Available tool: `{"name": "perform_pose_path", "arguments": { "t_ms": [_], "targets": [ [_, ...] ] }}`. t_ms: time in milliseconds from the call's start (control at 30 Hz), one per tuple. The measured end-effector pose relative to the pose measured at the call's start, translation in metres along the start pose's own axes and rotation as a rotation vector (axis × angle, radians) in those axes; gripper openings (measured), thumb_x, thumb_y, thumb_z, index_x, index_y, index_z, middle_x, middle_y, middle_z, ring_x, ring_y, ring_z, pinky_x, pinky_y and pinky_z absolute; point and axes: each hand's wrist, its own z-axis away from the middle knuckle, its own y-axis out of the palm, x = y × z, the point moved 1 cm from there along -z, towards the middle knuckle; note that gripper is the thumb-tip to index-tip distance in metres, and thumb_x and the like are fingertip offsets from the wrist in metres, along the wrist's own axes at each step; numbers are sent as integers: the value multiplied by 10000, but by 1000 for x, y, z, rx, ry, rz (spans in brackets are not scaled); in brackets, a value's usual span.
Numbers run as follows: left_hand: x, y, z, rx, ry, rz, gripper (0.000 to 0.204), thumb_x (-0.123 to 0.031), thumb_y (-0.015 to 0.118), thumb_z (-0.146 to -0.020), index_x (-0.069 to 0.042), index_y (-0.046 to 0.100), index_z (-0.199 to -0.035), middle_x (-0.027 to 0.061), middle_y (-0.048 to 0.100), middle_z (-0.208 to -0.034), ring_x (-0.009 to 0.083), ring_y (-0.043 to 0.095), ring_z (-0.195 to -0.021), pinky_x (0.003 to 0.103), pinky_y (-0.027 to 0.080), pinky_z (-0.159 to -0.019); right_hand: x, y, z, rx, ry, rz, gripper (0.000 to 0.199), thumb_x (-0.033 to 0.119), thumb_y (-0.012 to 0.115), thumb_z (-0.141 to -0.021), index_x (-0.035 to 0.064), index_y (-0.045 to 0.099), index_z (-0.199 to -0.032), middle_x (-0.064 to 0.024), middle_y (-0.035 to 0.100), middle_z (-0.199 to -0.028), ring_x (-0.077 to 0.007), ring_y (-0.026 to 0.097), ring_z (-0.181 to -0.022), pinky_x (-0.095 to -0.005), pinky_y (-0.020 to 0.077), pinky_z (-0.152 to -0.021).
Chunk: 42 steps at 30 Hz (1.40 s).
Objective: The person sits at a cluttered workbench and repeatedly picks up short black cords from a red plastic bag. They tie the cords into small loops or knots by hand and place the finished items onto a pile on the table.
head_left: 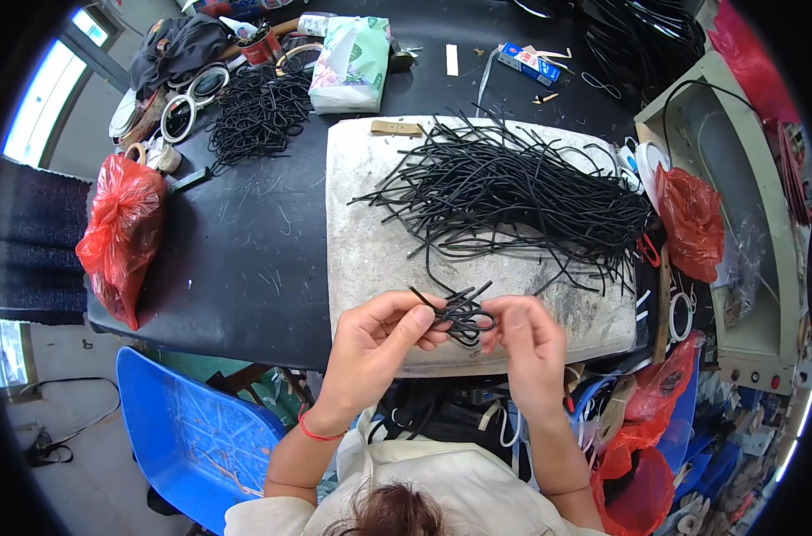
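Hands [379,335] [526,338] knot black cord [464,314] (red bags [120,234] tied shut).

Your fingers [421,319] cover part of the little black cord loop [464,319], so you cannot see where its ends go. Your head [392,514] is cut off by the bottom edge. The big pile of black cords [522,188] hides the pale board [379,241] under it, and the cords are too tangled to tell one from another. The red bag [691,219] on your right hides what is inside it. The far end of the counter [245,250] is cut off at the top, and the small things there are too tiny to tell.
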Motion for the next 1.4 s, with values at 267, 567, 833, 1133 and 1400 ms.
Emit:
{"name": "perform_pose_path", "arguments": {
  "t_ms": [267,567,833,1133,1400],
  "targets": [
    [1,12,5,38,17,21,215,-53,571,-863,46,586,-1054,93,620,-966,100,584,-845,217,479,-739,-6,7,-8,49,-122,132,140,113,584,-868,-23,577,-899,-31,560,-799,-71,493,-668,-206,405,-606],
    [11,11,5,-3,173,-264,171,-55,648,-789,23,637,-941,88,649,-791,90,584,-674,224,459,-601,-5,9,-8,-27,-382,353,81,61,601,-827,-5,555,-816,-49,538,-776,-99,483,-652,-224,396,-582],
    [6,11,10,13,85,-227,169,-56,675,-773,27,640,-916,72,649,-772,75,583,-651,203,462,-579,-1,10,-9,-46,-166,168,67,68,576,-855,2,566,-855,-20,550,-755,-75,483,-637,-210,397,-571],
    [-4,13,4,-32,22,-374,148,-60,611,-830,44,620,-934,68,646,-766,82,599,-676,204,493,-607,5,14,1,42,-346,639,105,87,572,-846,-3,589,-895,-84,575,-770,-160,550,-627,-253,439,-575],
    [-3,-4,6,-83,-90,-174,237,-140,490,-920,60,592,-997,121,650,-835,126,616,-717,240,506,-640,-3,-2,-7,125,69,204,292,251,489,-928,-13,600,-988,-50,592,-787,-82,530,-691,-216,427,-603]
  ]
}}
